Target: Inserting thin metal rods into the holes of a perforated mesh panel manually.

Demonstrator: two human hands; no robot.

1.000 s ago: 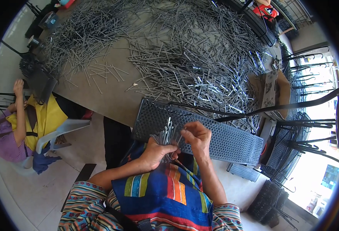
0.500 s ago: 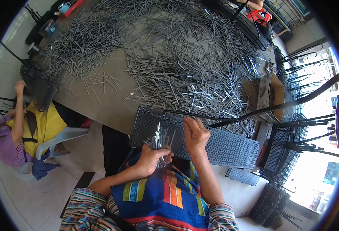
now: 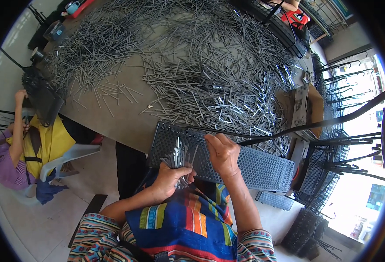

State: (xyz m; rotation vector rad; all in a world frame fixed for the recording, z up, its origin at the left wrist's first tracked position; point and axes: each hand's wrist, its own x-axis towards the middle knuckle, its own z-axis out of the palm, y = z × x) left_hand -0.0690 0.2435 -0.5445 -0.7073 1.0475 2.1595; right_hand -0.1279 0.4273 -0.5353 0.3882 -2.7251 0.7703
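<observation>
Left grip (image 3: 168, 179) closed round metal strips (image 3: 178, 152), right grip (image 3: 224, 156) curled over perforated panel (image 3: 264, 168), cannot tell if holding

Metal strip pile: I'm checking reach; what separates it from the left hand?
Head view: held strips and the perforated panel lie between the left hand and the pile.

Left hand (image 3: 169, 178) grips an upright bundle of thin grey metal strips (image 3: 178, 152); right hand (image 3: 224, 158), fingers curled, hovers over the long dark perforated metal panel (image 3: 266, 169)! Behind it, a sprawling heap of loose grey strips (image 3: 234, 98) across the brownish tabletop (image 3: 109, 114). At left, a seated co-worker in a yellow apron (image 3: 52, 137).
</observation>
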